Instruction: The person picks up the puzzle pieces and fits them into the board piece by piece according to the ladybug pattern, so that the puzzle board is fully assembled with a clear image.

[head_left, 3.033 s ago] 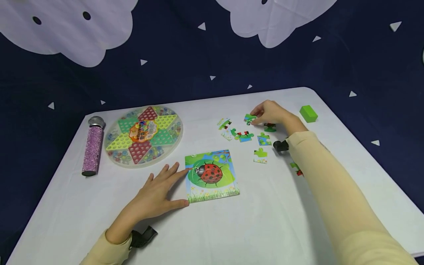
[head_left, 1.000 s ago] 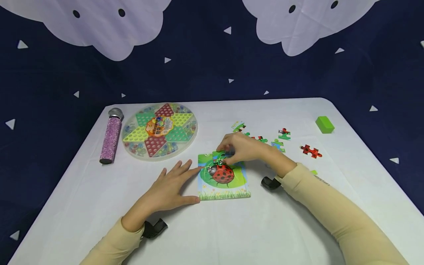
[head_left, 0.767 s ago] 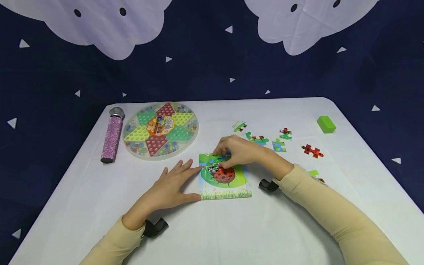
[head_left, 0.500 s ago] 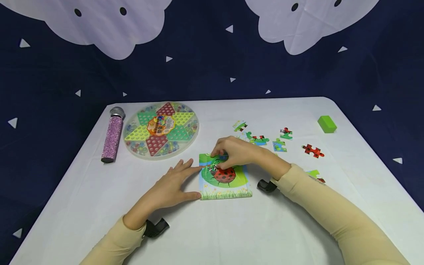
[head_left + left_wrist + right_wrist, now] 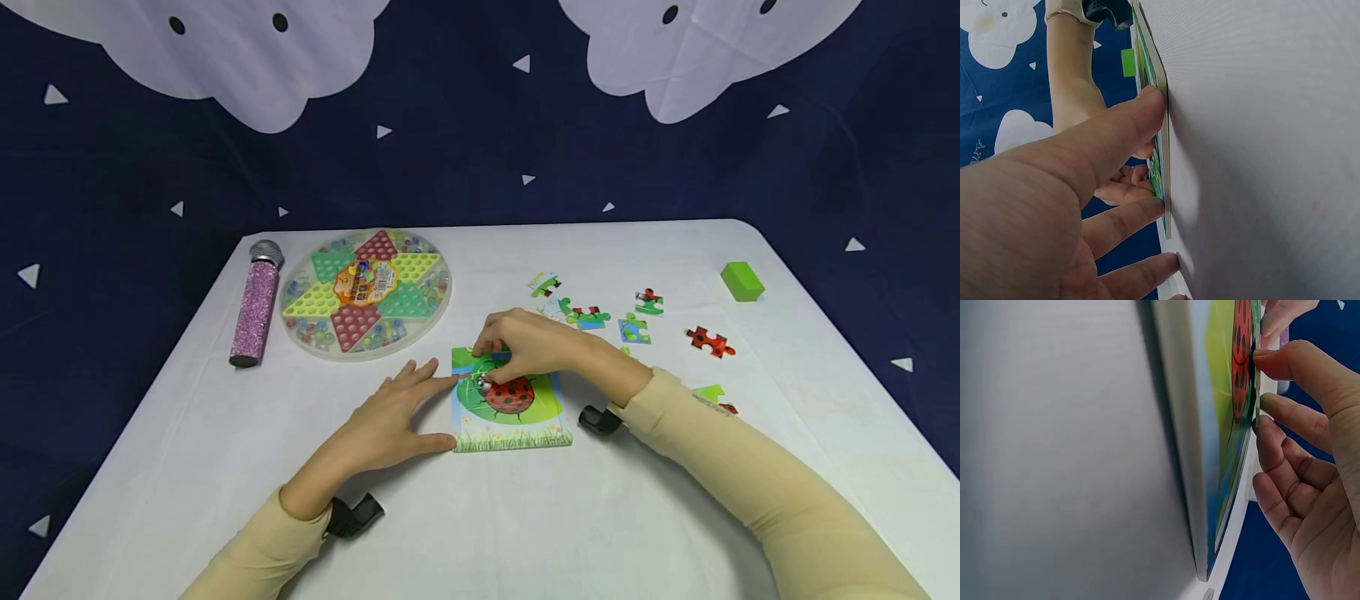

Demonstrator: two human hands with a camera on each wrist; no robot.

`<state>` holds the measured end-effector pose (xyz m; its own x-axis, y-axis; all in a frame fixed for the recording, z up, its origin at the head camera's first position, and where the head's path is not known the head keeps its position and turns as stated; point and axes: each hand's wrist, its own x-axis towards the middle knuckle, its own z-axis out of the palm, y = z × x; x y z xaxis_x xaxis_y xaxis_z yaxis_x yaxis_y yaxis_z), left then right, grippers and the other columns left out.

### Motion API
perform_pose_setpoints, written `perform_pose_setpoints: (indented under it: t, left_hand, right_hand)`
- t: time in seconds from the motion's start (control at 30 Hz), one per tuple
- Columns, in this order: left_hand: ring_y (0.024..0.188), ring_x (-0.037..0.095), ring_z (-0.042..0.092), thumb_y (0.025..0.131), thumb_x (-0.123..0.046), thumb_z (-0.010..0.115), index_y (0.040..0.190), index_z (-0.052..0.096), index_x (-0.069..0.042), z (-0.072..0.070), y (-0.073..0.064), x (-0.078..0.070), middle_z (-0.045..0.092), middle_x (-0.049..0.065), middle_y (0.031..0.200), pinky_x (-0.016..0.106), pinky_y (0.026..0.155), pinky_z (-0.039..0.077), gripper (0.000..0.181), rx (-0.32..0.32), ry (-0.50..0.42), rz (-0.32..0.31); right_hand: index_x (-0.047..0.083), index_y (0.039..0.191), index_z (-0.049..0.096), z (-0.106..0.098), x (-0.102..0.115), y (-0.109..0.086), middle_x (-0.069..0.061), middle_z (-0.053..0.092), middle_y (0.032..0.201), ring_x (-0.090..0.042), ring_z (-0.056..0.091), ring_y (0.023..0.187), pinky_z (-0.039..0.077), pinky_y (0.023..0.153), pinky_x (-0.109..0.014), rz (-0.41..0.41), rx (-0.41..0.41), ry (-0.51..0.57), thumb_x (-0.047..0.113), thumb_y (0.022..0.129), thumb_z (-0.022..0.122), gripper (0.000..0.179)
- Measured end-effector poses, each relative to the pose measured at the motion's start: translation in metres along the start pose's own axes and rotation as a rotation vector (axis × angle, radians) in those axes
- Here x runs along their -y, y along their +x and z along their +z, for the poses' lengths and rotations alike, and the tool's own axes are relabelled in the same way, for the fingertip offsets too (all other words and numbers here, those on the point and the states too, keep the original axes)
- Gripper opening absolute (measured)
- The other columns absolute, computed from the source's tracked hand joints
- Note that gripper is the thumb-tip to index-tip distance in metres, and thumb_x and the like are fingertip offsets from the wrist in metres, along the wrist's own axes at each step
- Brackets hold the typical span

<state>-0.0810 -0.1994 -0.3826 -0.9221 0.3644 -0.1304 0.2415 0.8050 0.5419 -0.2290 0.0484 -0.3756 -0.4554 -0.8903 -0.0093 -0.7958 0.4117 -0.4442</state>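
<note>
The square ladybug puzzle board [image 5: 517, 437] lies flat on the white table. My left hand [image 5: 375, 425] rests on the table at its left side, fingers spread and fairly straight. In the left wrist view the thumb [image 5: 1141, 119] and a fingertip touch the board's edge. Over the board's upper part, my right hand [image 5: 536, 343] pinches a puzzle piece between thumb and fingers. The right wrist view shows that thin puzzle piece [image 5: 1258, 403] edge-on, close to the board's face. Whether it touches the board is hard to tell, and the right hand hides part of the picture.
Several loose puzzle pieces lie behind and right of the board, including a red one [image 5: 709, 342] and a blue-green one [image 5: 634, 329]. A green block [image 5: 742, 282] sits back right. A round marble game board [image 5: 365, 296] and a glittery pink microphone [image 5: 255, 308] lie back left.
My right hand has brought a puzzle piece from the back-right group onto the board's upper part, then slid slightly left. The left hand stays at the board's edge. The head view has shifted.
</note>
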Motion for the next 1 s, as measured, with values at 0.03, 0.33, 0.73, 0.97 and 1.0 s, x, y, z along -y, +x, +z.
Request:
perform_pose_setpoints:
  t: [0.03,0.33,0.73,0.97,1.0]
  left_hand:
    - [0.164,0.051,0.018,0.091,-0.043,0.086,0.162,0.051,-0.021,0.0002,0.0002,0.0,0.03,0.023,0.175,0.076,0.129,0.018,0.081,0.002,-0.001,-0.003]
    - [0.165,0.049,0.016,0.09,-0.042,0.087,0.162,0.051,-0.023,0.0004,-0.0002,-0.0006,0.029,0.021,0.176,0.075,0.129,0.018,0.083,0.008,0.003,-0.013]
    - [0.164,0.052,0.019,0.092,-0.044,0.085,0.162,0.051,-0.021,-0.0018,0.0003,-0.0009,0.03,0.022,0.175,0.076,0.128,0.02,0.081,0.006,0.012,-0.001]
    - [0.164,0.052,0.02,0.091,-0.045,0.085,0.161,0.052,-0.021,-0.0022,0.0005,-0.0011,0.031,0.023,0.175,0.077,0.127,0.02,0.081,0.005,0.016,0.002]
    - [0.163,0.052,0.02,0.091,-0.045,0.085,0.161,0.052,-0.021,-0.002,0.0008,-0.001,0.031,0.023,0.175,0.077,0.127,0.021,0.081,0.005,0.017,0.003]
  right_hand:
    - [0.01,0.121,0.081,0.0,0.0004,0.0003,-0.003,0.076,0.116,-0.012,0.065,0.095,0.059,0.085,-0.03,-0.002,0.001,-0.001,0.028,0.092,0.085,0.034]
    - [0.01,0.122,0.081,-0.0002,0.0037,0.0041,-0.003,0.076,0.117,-0.012,0.066,0.096,0.06,0.087,-0.029,0.006,0.016,-0.006,0.03,0.092,0.086,0.037]
    - [0.009,0.121,0.08,-0.0023,0.0069,0.0067,-0.004,0.076,0.116,-0.013,0.067,0.097,0.06,0.088,-0.029,0.015,0.027,-0.015,0.029,0.092,0.085,0.035]
    - [0.01,0.12,0.08,-0.0013,0.0044,0.0089,-0.003,0.076,0.116,-0.013,0.069,0.098,0.061,0.089,-0.029,0.01,0.036,-0.024,0.029,0.093,0.085,0.034]
    - [0.01,0.12,0.08,-0.0012,0.0043,0.009,-0.003,0.076,0.116,-0.013,0.069,0.098,0.061,0.09,-0.029,0.01,0.037,-0.024,0.029,0.093,0.085,0.034]
